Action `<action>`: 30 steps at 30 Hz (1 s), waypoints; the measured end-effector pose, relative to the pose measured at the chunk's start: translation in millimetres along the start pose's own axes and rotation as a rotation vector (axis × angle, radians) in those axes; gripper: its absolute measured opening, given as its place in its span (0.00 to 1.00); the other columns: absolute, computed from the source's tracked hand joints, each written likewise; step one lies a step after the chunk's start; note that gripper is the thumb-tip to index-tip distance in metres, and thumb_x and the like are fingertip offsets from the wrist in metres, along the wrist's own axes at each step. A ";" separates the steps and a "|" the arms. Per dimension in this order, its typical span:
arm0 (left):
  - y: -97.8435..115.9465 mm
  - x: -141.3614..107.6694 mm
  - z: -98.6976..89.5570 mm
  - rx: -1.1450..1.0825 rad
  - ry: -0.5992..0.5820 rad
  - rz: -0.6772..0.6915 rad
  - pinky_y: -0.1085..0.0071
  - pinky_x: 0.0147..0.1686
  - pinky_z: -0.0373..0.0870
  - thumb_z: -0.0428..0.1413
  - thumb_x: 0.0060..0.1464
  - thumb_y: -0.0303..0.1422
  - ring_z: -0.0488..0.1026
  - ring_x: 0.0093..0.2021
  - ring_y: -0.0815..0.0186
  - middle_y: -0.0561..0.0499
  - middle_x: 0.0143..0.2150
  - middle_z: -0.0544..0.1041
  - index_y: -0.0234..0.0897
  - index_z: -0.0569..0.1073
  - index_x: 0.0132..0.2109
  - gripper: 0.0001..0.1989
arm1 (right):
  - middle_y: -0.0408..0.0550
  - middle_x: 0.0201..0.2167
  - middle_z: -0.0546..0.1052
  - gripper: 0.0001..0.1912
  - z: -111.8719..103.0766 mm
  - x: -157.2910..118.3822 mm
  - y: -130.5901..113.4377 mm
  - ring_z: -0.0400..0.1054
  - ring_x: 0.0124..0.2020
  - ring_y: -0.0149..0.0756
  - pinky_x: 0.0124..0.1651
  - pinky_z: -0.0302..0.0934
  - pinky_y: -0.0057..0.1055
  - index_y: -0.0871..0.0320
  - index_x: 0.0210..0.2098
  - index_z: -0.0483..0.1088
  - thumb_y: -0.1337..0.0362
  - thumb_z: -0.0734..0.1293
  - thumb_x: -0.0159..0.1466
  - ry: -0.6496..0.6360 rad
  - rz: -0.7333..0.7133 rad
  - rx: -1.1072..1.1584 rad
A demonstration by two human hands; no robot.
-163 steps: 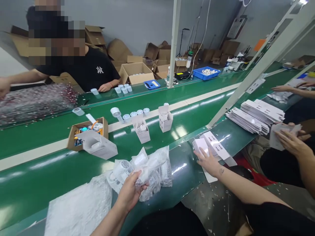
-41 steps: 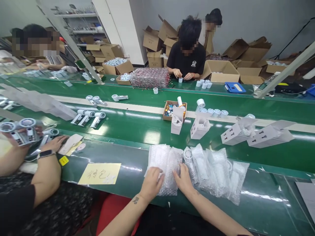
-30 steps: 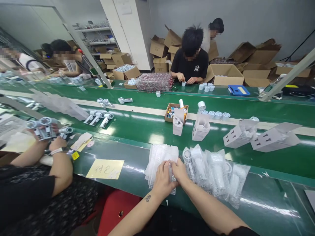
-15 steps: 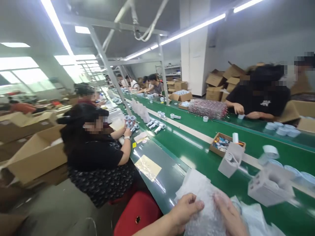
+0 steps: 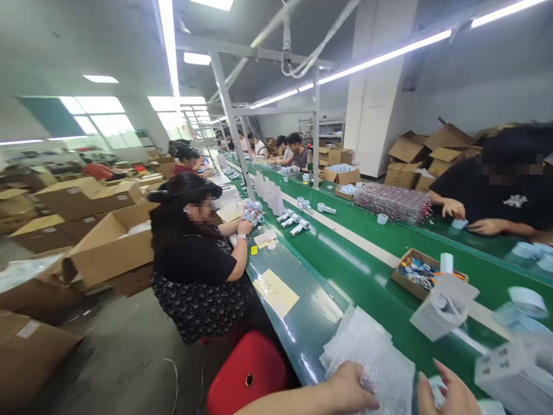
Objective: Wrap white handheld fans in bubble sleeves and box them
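Close by me, the left hand (image 5: 349, 387) rests curled fingers on overlapping bubble-wrap bags (image 5: 367, 349) at the bench edge; I cannot tell whether they grip, or count the bags. The right hand (image 5: 453, 393), cut off below, spreads its fingers around a half-hidden white ring (image 5: 437, 387). Beyond stand two open white boxes (image 5: 436, 321), the nearer blurred, then one small carton (image 5: 406, 285).

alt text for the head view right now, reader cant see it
A person's left hand touches a stack of white bubble-wrap bags on a green bench, the right hand open beside it. Beyond a red stool sits a co-worker; open white boxes stand on a conveyor.
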State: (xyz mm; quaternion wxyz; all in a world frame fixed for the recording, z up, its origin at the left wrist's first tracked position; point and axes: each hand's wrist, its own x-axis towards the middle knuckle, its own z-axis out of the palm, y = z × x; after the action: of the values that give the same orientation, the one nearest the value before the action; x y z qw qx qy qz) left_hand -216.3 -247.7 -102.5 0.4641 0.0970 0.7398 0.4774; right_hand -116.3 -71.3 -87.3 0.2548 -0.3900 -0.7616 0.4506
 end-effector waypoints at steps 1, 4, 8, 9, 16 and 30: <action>5.1 1.1 3.7 0.180 0.030 -0.019 0.67 0.32 0.68 0.68 0.29 0.32 0.69 0.28 0.65 0.55 0.25 0.72 0.35 0.75 0.29 0.14 | 0.63 0.41 0.76 0.24 6.1 -13.2 3.9 0.70 0.45 0.60 0.49 0.64 0.57 0.58 0.40 0.69 0.46 0.65 0.52 0.013 -0.158 -0.059; 20.9 0.8 10.1 0.508 0.024 0.059 0.66 0.37 0.69 0.66 0.36 0.33 0.72 0.35 0.61 0.48 0.35 0.77 0.32 0.75 0.46 0.26 | 0.65 0.56 0.68 0.29 32.5 -50.7 16.4 0.61 0.58 0.56 0.58 0.57 0.53 0.63 0.52 0.65 0.47 0.56 0.62 -0.127 -0.322 -0.241; 20.3 -12.2 -4.7 0.581 -0.037 0.160 0.66 0.46 0.67 0.55 0.50 0.32 0.73 0.42 0.61 0.45 0.44 0.77 0.33 0.68 0.56 0.25 | 0.71 0.65 0.55 0.38 63.5 -70.3 35.6 0.44 0.67 0.58 0.63 0.47 0.53 0.73 0.63 0.53 0.48 0.53 0.64 -0.291 -0.069 -0.549; 16.3 -17.6 -12.9 0.588 -0.037 0.189 0.67 0.46 0.67 0.52 0.52 0.32 0.73 0.42 0.62 0.45 0.44 0.77 0.34 0.70 0.54 0.21 | 0.70 0.66 0.53 0.39 68.0 -70.6 37.6 0.41 0.68 0.58 0.64 0.44 0.53 0.73 0.64 0.51 0.48 0.53 0.64 -0.339 -0.036 -0.592; -17.5 -35.9 -65.3 0.887 0.151 0.249 0.54 0.58 0.58 0.56 0.48 0.38 0.57 0.63 0.48 0.36 0.64 0.61 0.34 0.64 0.61 0.32 | 0.67 0.70 0.39 0.37 77.3 -67.0 9.7 0.29 0.69 0.60 0.65 0.32 0.56 0.67 0.68 0.44 0.53 0.56 0.66 -0.370 0.060 -0.733; -43.6 9.7 -71.0 1.025 0.417 0.700 0.48 0.57 0.60 0.51 0.58 0.40 0.58 0.61 0.48 0.35 0.59 0.63 0.33 0.67 0.58 0.24 | 0.68 0.67 0.49 0.41 45.2 -65.5 0.9 0.37 0.69 0.61 0.64 0.45 0.56 0.65 0.65 0.53 0.51 0.67 0.59 -0.619 -0.308 -0.462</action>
State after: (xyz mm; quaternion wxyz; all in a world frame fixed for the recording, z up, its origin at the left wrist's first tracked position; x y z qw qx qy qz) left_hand -263.9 -308.7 -135.0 0.0231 0.4462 0.8729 0.1961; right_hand -112.3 -147.1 -111.5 -0.0159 -0.1645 -0.9327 0.3205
